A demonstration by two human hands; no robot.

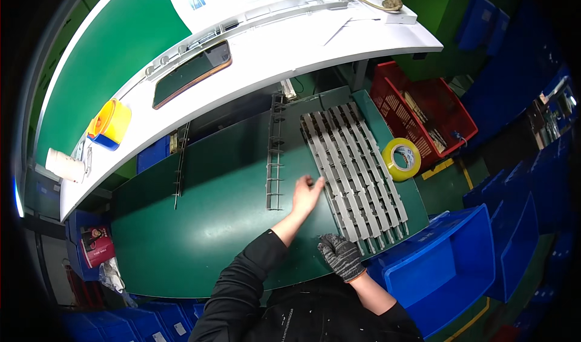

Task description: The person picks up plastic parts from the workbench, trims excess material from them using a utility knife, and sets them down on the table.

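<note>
Several long grey slotted strips (354, 172), apparently metal, lie side by side in a slanted row on the green table (212, 233). My bare left hand (305, 195) is beside the row's left edge, its thumb and fingers apart with nothing visible between them. By the row's near left corner is my right hand (341, 257), in a dark grey knitted glove. Its fingers are curled together, and whatever they may hold is hidden. Left of the row lies a narrow strip with short cross pieces (275, 160). Another thin strip (180, 166) sits farther left.
A roll of yellow tape (401, 159) rests right of the strips. Beyond the table's right edge stand a red crate (393, 109) and a blue bin (448, 269). A white shelf (260, 58) over the far side carries a phone (192, 74) and a yellow container (112, 123).
</note>
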